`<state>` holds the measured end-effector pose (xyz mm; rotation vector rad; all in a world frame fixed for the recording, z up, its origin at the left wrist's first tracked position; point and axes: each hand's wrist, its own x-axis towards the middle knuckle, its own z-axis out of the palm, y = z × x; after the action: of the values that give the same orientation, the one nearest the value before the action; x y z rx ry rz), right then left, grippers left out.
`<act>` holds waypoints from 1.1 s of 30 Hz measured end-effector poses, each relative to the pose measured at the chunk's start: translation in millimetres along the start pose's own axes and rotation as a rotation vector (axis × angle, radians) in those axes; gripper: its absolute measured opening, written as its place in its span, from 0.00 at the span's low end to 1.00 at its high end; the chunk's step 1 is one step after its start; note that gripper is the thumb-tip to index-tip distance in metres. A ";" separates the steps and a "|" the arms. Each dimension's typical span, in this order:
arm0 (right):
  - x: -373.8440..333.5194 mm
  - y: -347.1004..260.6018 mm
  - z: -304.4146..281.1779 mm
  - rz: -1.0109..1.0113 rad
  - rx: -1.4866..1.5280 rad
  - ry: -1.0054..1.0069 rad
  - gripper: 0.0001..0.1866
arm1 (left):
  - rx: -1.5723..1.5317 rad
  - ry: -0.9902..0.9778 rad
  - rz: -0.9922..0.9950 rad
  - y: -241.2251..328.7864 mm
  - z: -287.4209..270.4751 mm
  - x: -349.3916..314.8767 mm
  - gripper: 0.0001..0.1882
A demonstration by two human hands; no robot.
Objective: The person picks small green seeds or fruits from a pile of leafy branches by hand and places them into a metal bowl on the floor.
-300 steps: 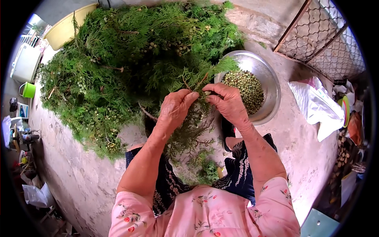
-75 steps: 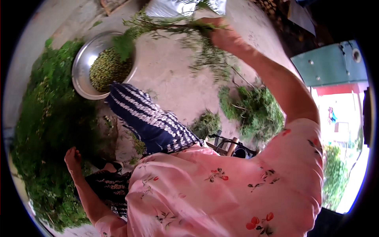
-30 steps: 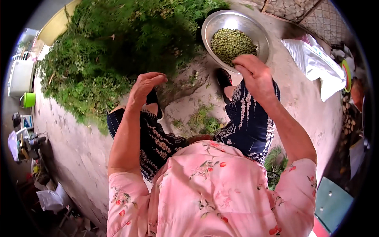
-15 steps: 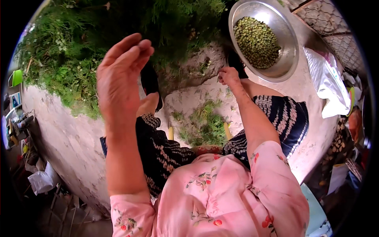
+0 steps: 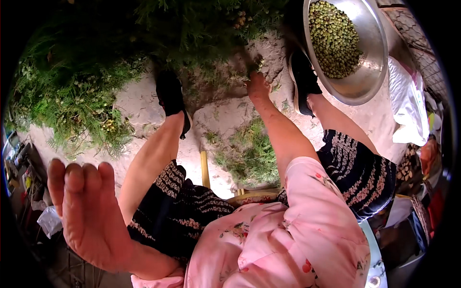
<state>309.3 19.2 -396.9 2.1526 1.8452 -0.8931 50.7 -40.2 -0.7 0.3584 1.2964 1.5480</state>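
Note:
My left hand (image 5: 86,218) is raised at the lower left, its fingers stretched out and nothing in it. My right hand (image 5: 259,87) reaches down between my feet to the near edge of a heap of leafy green branches (image 5: 192,29). Its fingers are drawn together, partly in shadow, and what they hold is hidden. A small green sprig (image 5: 260,63) shows just past the fingertips. To the right of that hand stands a wide metal bowl (image 5: 374,72), partly filled with small round green cones or seeds (image 5: 333,41).
Black shoes (image 5: 169,93) stand on the stone ground on either side. Loose green bits (image 5: 249,156) lie before the low stool (image 5: 257,198). A white sack (image 5: 406,103) lies right of the bowl, near wire mesh (image 5: 415,31). Assorted clutter fills both sides.
My left hand has swung back from above the branches to the lower left. My right hand has moved left to the heap's edge. The view has shifted, and my left leg now shows more.

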 end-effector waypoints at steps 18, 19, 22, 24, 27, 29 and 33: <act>-108.9 207.1 14.8 0.852 0.604 0.100 0.09 | -0.014 -0.352 -0.161 2.8 -13.8 23.9 0.11; -108.9 203.5 19.9 0.885 0.647 0.057 0.09 | 0.001 -0.361 -0.156 2.0 -13.3 21.6 0.11; -115.7 204.9 38.5 0.867 0.703 0.055 0.08 | -0.029 -0.421 -0.146 -0.3 -15.4 20.1 0.11; -114.9 202.5 43.5 0.877 0.713 0.032 0.06 | 0.064 -0.095 -0.121 3.7 -5.1 10.0 0.18; -106.1 185.6 37.1 0.759 0.756 -0.049 0.04 | 0.037 -0.309 -0.157 -0.6 -13.1 24.4 0.17; -102.3 139.3 15.6 0.464 1.334 -0.157 0.06 | 0.031 -0.458 -0.194 3.2 -26.9 28.5 0.18; -75.8 13.8 -70.2 0.088 1.457 -0.647 0.08 | 1.594 -0.613 0.258 3.7 30.6 14.8 0.16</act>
<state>341.1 -13.1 -303.1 1.8265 0.6736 -3.0141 65.7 -10.8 8.3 1.8445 1.7131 0.1556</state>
